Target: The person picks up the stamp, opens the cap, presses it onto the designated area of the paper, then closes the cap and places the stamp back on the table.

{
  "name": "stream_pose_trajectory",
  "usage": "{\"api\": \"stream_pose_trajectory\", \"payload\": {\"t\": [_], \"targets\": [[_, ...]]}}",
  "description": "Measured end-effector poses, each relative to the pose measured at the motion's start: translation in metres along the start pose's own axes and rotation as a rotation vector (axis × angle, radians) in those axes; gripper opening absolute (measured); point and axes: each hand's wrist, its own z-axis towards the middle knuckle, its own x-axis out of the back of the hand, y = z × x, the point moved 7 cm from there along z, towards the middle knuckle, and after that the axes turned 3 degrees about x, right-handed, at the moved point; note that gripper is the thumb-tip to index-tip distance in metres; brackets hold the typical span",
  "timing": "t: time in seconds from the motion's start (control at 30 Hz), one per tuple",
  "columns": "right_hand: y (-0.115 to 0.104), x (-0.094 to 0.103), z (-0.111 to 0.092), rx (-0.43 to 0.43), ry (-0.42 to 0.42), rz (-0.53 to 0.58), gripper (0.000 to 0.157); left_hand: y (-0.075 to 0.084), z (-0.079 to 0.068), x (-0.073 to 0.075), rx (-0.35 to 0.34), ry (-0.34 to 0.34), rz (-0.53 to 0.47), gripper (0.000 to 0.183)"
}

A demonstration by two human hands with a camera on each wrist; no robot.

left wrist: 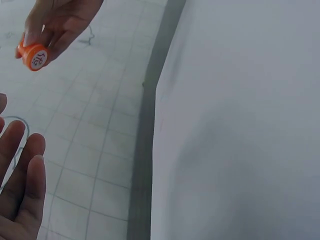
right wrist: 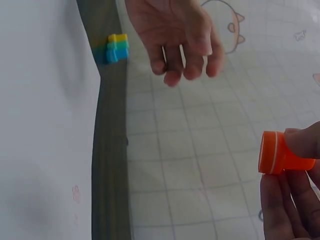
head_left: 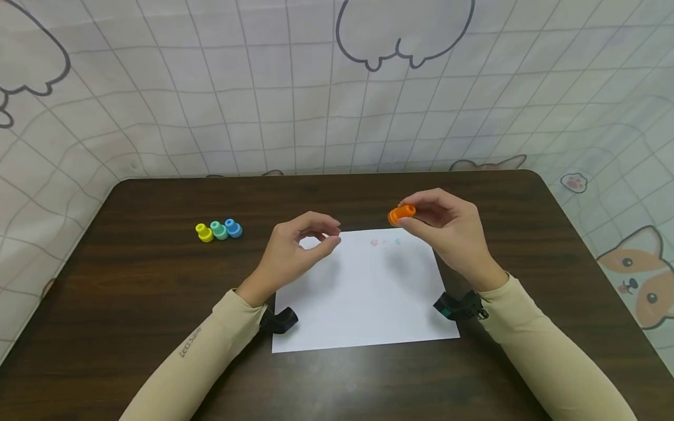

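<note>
My right hand (head_left: 447, 231) pinches an orange toy stamp (head_left: 401, 214) between thumb and fingers above the back right of a white sheet of paper (head_left: 363, 298). In the left wrist view, the stamp's round white face (left wrist: 38, 60) carries a dark printed mark. My left hand (head_left: 295, 248) hovers over the paper's left side, fingers relaxed and bent, holding nothing. Near the paper's far edge are a small red flower print (head_left: 374, 242) and a pale teal print (head_left: 398, 241).
Left of the paper, a yellow stamp (head_left: 203, 233), a green stamp (head_left: 218, 230) and a blue stamp (head_left: 233, 228) stand side by side on the dark wooden table (head_left: 158, 280). A white gridded cloth (head_left: 295, 88) with cartoon drawings hangs behind the table.
</note>
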Motion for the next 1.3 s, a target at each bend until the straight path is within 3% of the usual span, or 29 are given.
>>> {"api": "stream_pose_trajectory", "payload": {"t": [0.2,0.4,0.6,0.83,1.03,1.3], "targets": [[-0.001,-0.014,-0.005,0.003,-0.015,-0.013,0.030,-0.002,-0.003,-0.004,0.047,-0.011,-0.056,0.026],[-0.002,-0.025,-0.010,0.005,-0.037,0.059,0.030,-0.001,-0.007,-0.007,0.105,-0.024,-0.092,0.027],[-0.004,-0.035,-0.016,-0.026,-0.069,0.169,0.031,-0.002,-0.011,-0.017,0.146,-0.057,-0.181,0.035],[-0.007,-0.044,-0.019,-0.034,-0.101,0.211,0.032,-0.001,-0.017,-0.024,0.185,-0.069,-0.296,0.042],[-0.006,-0.050,-0.023,-0.044,-0.124,0.255,0.031,0.004,-0.020,-0.034,0.204,-0.106,-0.406,0.040],[-0.005,-0.055,-0.026,-0.050,-0.147,0.254,0.032,0.008,-0.022,-0.040,0.193,-0.100,-0.469,0.037]]}}
